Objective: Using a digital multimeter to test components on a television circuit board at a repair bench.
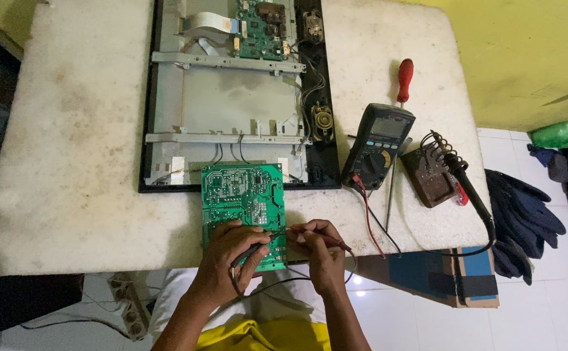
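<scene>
Both hands work at the table's near edge, left hand (229, 250) gripping a black probe (253, 249) and right hand (320, 250) pinching a red probe (310, 233), tips meeting on the green board (242, 195) to test it with the meter (378, 144) alongside.

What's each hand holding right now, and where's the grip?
Left hand holds the black probe around its shaft; right hand pinches the red probe mid-shaft. Both tips rest on the green circuit board.
</scene>
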